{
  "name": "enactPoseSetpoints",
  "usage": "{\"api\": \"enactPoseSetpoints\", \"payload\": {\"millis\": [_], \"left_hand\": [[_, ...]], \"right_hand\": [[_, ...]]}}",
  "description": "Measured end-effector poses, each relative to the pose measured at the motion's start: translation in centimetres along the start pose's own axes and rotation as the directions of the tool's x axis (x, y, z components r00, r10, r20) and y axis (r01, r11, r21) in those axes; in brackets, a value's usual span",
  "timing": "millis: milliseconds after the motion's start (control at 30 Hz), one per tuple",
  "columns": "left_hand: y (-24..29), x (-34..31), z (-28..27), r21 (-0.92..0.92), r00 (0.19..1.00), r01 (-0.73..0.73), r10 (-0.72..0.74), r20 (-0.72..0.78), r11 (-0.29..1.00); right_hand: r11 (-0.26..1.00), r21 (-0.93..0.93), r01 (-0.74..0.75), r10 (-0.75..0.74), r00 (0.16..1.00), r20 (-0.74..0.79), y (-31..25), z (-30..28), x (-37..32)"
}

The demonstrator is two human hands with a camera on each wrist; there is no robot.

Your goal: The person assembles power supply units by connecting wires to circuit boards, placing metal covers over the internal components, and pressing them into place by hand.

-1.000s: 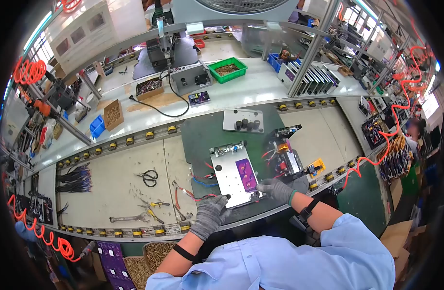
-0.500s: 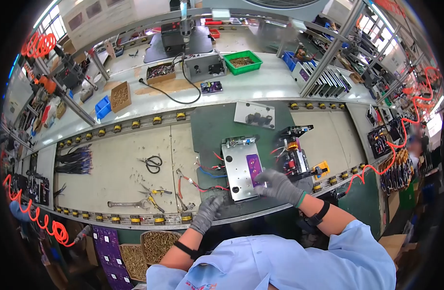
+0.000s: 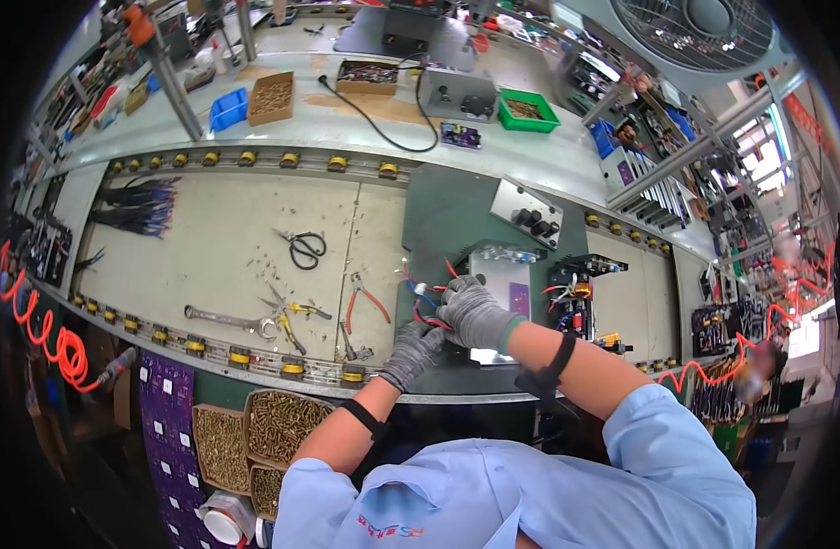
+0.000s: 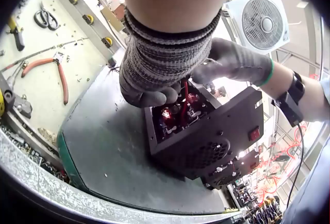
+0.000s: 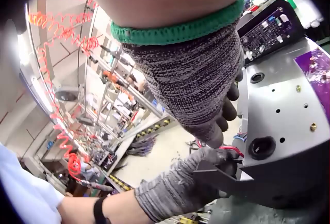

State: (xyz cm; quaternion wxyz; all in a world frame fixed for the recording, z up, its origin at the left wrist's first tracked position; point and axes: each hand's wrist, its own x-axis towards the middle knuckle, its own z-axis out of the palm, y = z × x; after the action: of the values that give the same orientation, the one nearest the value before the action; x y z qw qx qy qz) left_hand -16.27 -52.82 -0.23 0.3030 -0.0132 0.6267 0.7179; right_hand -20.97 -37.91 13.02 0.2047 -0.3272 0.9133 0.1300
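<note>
A silver metal chassis [image 3: 500, 273] with a purple circuit board [image 3: 518, 299] on top sits on the green mat. Red and blue wires [image 3: 423, 291] stick out from its left side. My gloved right hand [image 3: 479, 314] reaches across the chassis, its curled fingers holding the wires at that edge. Just below, my gloved left hand [image 3: 414, 355] pinches a red wire [image 5: 233, 149] near the chassis corner. In the left wrist view the black end panel [image 4: 221, 136] stands beside the left hand, with red-lit parts inside; the left fingertips are partly hidden.
Pliers with red handles [image 3: 365, 302], yellow-handled pliers [image 3: 303, 311], scissors [image 3: 304, 249] and a wrench [image 3: 228, 318] lie to the left. A second open unit [image 3: 575, 297] stands right of the chassis. A metal plate with black cylinders [image 3: 528, 215] lies behind.
My right hand has moved left from the chassis's right side to the wires at its left edge. My left hand has come up to the wires. The head view has turned.
</note>
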Motion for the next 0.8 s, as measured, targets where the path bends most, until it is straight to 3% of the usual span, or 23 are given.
{"api": "enactPoseSetpoints", "payload": {"millis": [33,67,100,167,200,233,300,333,367,400,433,500,567,633,667,700,767,800], "left_hand": [[-0.4,0.3,0.1,0.156,0.994,-0.109,0.108,0.012,0.982],[-3.4,1.2,0.4,0.109,0.98,-0.183,0.19,-0.053,0.977],[-5.3,1.4,0.5,0.106,0.979,-0.186,0.194,-0.068,0.977],[-7.5,1.5,0.8,0.172,0.987,-0.062,0.085,-0.135,0.983],[-4.3,-0.7,1.5,-0.039,0.988,-0.035,0.029,-0.152,0.999],[-4.8,-0.4,1.6,-0.048,0.987,-0.04,0.032,-0.155,0.998],[-5.4,0.6,2.0,-0.433,0.976,0.067,-0.15,-0.16,0.899],[-5.8,1.2,2.2,-0.443,0.977,0.064,-0.147,-0.157,0.894],[-5.2,1.7,2.2,-0.419,0.97,0.097,-0.181,-0.165,0.903],[-4.3,2.0,2.2,-0.392,0.961,0.134,-0.216,-0.172,0.91],[-3.6,2.1,2.2,-0.395,0.963,0.138,-0.216,-0.161,0.908],[-1.6,2.1,2.0,-0.48,0.976,0.109,-0.186,-0.115,0.87],[-1.1,2.8,2.0,-0.498,0.981,0.084,-0.159,-0.111,0.863],[0.9,2.2,1.6,-0.277,0.999,-0.032,0.022,-0.037,0.96],[-0.2,3.1,1.5,-0.282,0.988,-0.129,0.146,0.04,0.951],[-1.3,4.2,1.6,-0.274,0.989,-0.123,0.139,0.042,0.954],[-2.3,6.3,1.7,-0.009,0.885,-0.45,0.447,0.128,0.893],[1.1,4.7,1.3,-0.135,0.933,-0.234,0.261,0.247,0.963]], "right_hand": [[0.991,-0.128,0.033,-0.014,0.989,0.145,-0.3,0.3,1.1],[0.996,-0.08,0.024,-0.002,0.966,0.259,-0.6,0.0,1.9],[0.995,-0.089,0.038,-0.014,0.966,0.257,-0.7,-0.2,2.4],[0.994,-0.073,-0.077,0.092,0.969,0.229,-0.8,-0.1,2.5],[0.993,-0.094,-0.064,0.082,0.976,0.201,-0.5,0.1,2.3],[0.993,-0.103,-0.06,0.08,0.976,0.205,-0.2,0.4,1.7],[0.985,-0.058,-0.165,0.168,0.984,0.055,0.4,0.4,0.7],[0.928,0.01,-0.373,0.37,0.924,0.096,0.9,0.4,0.8],[0.928,-0.002,-0.373,0.372,0.923,0.1,1.5,0.3,0.2],[0.95,0.058,-0.307,0.312,0.941,-0.129,2.5,0.0,-0.9],[0.968,0.104,-0.23,0.252,0.901,-0.353,3.0,-0.2,-2.0],[0.98,0.088,-0.179,0.199,0.906,-0.373,3.5,-1.1,-2.9],[0.869,0.494,-0.024,0.142,0.969,-0.203,3.7,-0.5,-3.3],[0.795,0.605,0.038,0.094,0.978,-0.185,3.2,-0.3,-3.5],[0.628,0.779,0.001,0.098,0.992,-0.081,2.6,-1.1,-3.5],[0.425,0.904,-0.049,0.074,0.997,0.019,2.2,-1.5,-3.5],[0.448,0.894,0.009,0.097,0.993,-0.059,2.5,0.5,-2.4],[0.376,0.926,-0.04,0.12,0.993,-0.006,2.9,0.5,-1.8]]}}
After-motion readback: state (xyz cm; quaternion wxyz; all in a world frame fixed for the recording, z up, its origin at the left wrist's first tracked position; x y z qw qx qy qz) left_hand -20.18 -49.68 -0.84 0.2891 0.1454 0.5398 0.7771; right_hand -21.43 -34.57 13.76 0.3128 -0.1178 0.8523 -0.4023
